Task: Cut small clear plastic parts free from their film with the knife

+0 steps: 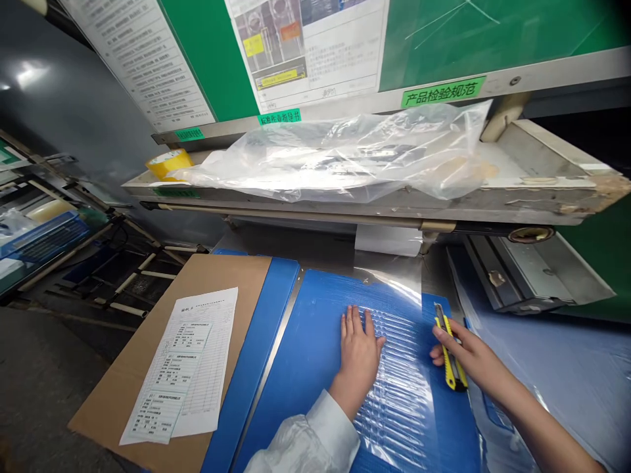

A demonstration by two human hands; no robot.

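Observation:
My left hand [359,358] lies flat with its fingers stretched out on a clear ribbed plastic sheet [401,394]. Under the sheet is a blue corrugated board [315,315]. To the right, my right hand [466,351] is wrapped round a yellow and black utility knife [449,358], its tip pointing away from me. The knife is over the right part of the blue board, beside the clear sheet. Whether its blade is out I cannot tell for sure.
Left of the blue board, printed papers [185,368] lie on brown cardboard [227,276]. Above, a shelf [320,203] holds a clear plastic bag [345,157] and a roll of yellow tape [170,164]. A metal box-like part [527,269] stands at the right.

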